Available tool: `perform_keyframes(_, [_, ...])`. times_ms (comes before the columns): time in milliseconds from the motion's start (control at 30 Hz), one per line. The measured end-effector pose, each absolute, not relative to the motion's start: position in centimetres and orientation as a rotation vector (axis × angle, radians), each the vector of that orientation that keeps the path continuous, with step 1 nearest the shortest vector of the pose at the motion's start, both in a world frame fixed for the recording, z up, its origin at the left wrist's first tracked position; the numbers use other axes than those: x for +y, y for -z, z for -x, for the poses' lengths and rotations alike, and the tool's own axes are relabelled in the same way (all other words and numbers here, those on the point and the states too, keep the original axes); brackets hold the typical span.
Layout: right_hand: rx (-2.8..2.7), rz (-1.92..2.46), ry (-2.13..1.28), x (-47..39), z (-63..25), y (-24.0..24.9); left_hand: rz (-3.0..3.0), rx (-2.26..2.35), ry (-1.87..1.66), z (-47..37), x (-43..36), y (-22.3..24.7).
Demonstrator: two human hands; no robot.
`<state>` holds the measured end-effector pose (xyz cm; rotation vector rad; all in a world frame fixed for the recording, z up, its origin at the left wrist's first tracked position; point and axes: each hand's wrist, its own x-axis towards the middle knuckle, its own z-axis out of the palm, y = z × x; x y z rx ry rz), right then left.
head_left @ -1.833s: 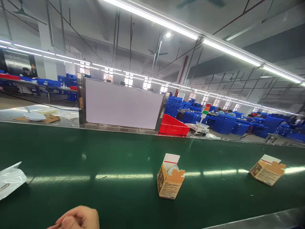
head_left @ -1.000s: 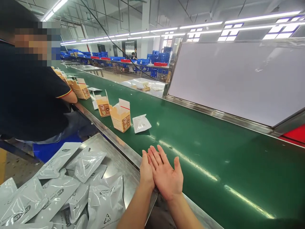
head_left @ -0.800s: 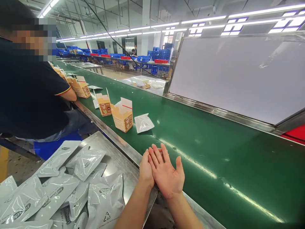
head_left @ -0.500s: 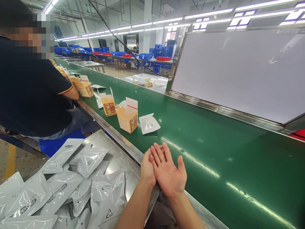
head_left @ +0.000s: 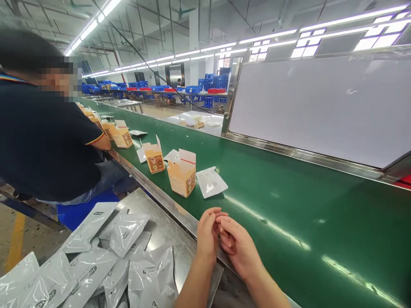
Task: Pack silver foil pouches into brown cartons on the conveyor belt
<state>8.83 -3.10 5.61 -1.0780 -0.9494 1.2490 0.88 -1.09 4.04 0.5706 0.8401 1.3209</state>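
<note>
My left hand [head_left: 207,233] and my right hand [head_left: 239,246] rest together at the near edge of the green conveyor belt [head_left: 289,201], fingers curled and touching each other, holding nothing. Just beyond them on the belt stands an open orange carton [head_left: 182,176] with a flat silver pouch [head_left: 211,182] lying beside it. A second open carton [head_left: 154,157] and a third [head_left: 122,136] stand farther up the belt. A pile of silver pouches [head_left: 105,261] lies on the steel table [head_left: 173,231] left of my hands.
A person in a dark shirt [head_left: 41,141] sits at the belt to my left, on a blue seat [head_left: 80,209]. A large white panel [head_left: 317,107] in a metal frame stands across the belt. Blue crates [head_left: 218,81] fill the far hall.
My hands were open with the right palm up; now their fingers are curled together. The cartons and the loose pouch have travelled along the belt closer to me.
</note>
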Motion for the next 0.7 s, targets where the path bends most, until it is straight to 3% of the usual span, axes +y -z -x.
perform_keyframes(167, [-1.505,1.284,-0.712,2.6,-13.4,-7.2,-1.016,1.249,-1.476,-0.3,-1.3,-3.8])
perform_keyframes(367, [-1.905,1.509,-0.417,9.9,-13.6,-3.2,-1.236,1.82,-1.877,3.0,1.0,-6.0])
perform_keyframes(533, [-1.893,1.513,-0.207,10.4,-14.5,-1.5,-1.266,1.907,-1.586,4.7,5.1,-6.3])
perform_keyframes(700, [-1.678,1.344,0.176,6.9,-17.7,-7.5,-1.263,1.763,-1.449,3.6,6.5,-5.0])
